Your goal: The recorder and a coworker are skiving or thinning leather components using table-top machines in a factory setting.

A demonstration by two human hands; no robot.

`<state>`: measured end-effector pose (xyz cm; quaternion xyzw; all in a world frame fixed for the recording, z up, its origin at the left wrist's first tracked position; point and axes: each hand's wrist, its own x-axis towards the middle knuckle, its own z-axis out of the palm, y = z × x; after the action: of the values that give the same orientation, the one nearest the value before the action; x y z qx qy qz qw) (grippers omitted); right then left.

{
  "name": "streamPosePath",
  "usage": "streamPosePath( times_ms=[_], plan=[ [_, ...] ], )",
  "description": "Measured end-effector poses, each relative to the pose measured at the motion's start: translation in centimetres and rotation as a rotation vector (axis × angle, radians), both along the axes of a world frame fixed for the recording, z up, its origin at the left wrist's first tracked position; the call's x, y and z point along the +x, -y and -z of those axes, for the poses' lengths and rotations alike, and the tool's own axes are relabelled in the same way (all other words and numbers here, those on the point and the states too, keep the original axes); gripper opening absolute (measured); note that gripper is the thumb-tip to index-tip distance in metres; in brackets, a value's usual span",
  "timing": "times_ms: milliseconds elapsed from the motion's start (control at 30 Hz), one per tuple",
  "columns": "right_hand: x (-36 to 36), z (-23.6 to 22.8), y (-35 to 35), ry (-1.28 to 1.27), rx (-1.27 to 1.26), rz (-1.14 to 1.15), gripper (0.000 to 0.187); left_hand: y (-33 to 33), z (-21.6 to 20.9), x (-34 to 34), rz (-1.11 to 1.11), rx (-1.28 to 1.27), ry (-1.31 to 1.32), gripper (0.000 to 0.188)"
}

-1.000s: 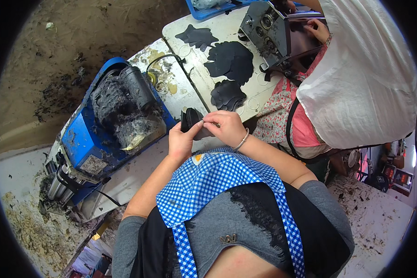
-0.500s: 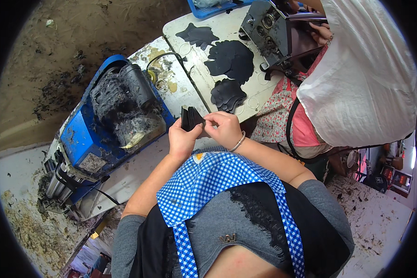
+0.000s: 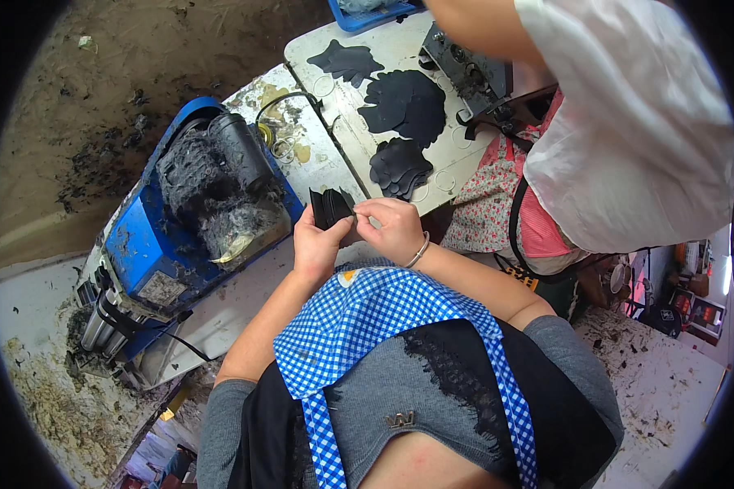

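Observation:
My left hand (image 3: 316,248) is closed around a bundle of thin black leather-like pieces (image 3: 329,208), thumb across its near side. The pieces stand upright and fan apart at the top like leaves. From the other side, my right hand (image 3: 393,228) pinches with thumb and fingertips at the bundle's right edge. Just what those fingertips hold is too small to make out. Beyond my hands, flat black cut pieces lie in a small overlapping stack (image 3: 401,167), a large pile (image 3: 405,106) and a far group (image 3: 347,63).
To my left stands a blue machine (image 3: 139,248) covered in dark fluff, its black motor (image 3: 240,151) on top. Pale rings (image 3: 445,181) lie on the white table (image 3: 322,45). At right, a co-worker in a white top (image 3: 628,138) reaches over a grey machine (image 3: 469,77).
The bundle has tipped slightly left and its leaves spread wider. My hands have barely shifted. The co-worker's arm has swung across the grey machine, covering part of it.

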<state>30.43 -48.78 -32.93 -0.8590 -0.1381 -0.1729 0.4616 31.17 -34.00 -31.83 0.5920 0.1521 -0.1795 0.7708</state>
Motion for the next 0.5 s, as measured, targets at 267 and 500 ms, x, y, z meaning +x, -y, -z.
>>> streamPosePath(
  times_ms=[267,500],
  plan=[
    [0.1,1.4,0.6,-0.357,0.229,0.048,0.005,-0.7,-0.5,0.1,-0.012,-0.111,-0.076,0.029],
    [7.2,7.9,9.4,-0.369,-0.257,0.18,0.018,-1.6,0.3,-0.1,0.014,-0.109,-0.165,0.036]
  ],
)
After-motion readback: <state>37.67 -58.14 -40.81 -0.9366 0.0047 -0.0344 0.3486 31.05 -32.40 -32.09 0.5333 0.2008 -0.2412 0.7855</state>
